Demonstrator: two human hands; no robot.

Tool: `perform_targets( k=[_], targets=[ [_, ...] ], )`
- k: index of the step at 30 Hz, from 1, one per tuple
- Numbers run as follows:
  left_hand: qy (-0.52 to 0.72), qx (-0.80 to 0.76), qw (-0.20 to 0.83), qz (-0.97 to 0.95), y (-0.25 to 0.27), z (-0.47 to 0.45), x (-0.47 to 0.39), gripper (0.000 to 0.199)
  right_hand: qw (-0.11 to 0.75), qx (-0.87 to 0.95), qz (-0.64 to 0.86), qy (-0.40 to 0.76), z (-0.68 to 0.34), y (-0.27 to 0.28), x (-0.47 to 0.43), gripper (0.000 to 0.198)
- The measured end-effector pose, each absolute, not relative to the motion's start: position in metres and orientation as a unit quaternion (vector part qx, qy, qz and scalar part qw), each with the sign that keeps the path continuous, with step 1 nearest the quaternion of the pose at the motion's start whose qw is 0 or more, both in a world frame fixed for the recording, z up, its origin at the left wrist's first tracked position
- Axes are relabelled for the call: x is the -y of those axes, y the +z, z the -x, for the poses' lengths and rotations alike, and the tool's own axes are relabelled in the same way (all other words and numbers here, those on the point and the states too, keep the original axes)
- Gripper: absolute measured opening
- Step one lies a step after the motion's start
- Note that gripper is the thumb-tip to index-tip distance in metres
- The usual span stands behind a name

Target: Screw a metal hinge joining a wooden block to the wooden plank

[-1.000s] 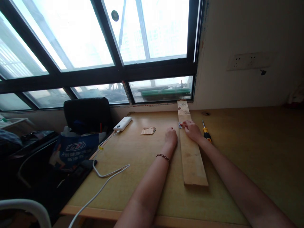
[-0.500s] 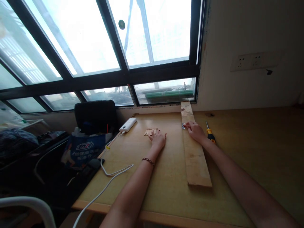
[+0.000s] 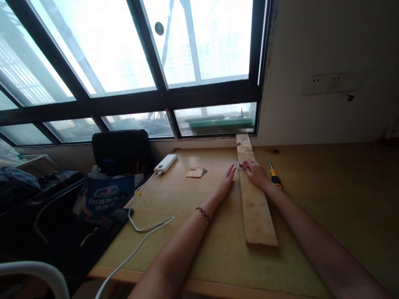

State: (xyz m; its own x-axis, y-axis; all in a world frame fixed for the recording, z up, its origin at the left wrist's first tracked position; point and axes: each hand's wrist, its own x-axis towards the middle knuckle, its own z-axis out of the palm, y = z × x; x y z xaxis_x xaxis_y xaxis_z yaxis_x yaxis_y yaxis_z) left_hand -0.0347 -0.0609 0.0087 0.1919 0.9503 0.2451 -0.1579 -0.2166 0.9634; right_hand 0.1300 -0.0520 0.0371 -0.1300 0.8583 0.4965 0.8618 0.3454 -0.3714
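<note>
A long wooden board [image 3: 256, 207] lies on the table, running from the window side toward me. On its left edge sits a small silvery metal plate [image 3: 239, 165], perhaps a hinge. The fingers of my right hand [image 3: 254, 172] are closed at the plate, and that hand rests over the board. Just left of the board is my left hand [image 3: 227, 180], its fingers stretched out toward the plate with nothing visible in them. Farther left lies a small beige piece [image 3: 195, 172] with dark, thin screw-like bits [image 3: 204, 172] at its right end.
A screwdriver [image 3: 274, 174] with a yellow and black handle lies right of the board. A white power bank [image 3: 166, 163] with a white cable [image 3: 146, 229] is on the table's left side. Beyond that edge stand a black chair [image 3: 121, 149] and a blue bag [image 3: 106, 193].
My left hand has moved right, away from the beige piece and over beside the board, uncovering the screw-like bits. My right hand has stayed at the metal plate.
</note>
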Motion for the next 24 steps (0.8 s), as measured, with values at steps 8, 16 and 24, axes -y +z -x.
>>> perform_targets(
  k=[8,16,24],
  targets=[
    [0.471,-0.278,0.692,-0.471,0.010,0.035,0.062,0.042,0.332,0.791,0.514,0.006,-0.130,0.035,0.050,0.027],
    [0.429,-0.235,0.754,-0.438,0.000,0.031,0.059,0.044,0.346,0.787,0.511,0.014,-0.130,0.034,0.049,0.026],
    [0.357,-0.421,0.299,-0.778,-0.007,0.027,0.069,0.040,0.390,0.772,0.502,0.028,-0.130,0.032,0.047,0.026]
  ],
)
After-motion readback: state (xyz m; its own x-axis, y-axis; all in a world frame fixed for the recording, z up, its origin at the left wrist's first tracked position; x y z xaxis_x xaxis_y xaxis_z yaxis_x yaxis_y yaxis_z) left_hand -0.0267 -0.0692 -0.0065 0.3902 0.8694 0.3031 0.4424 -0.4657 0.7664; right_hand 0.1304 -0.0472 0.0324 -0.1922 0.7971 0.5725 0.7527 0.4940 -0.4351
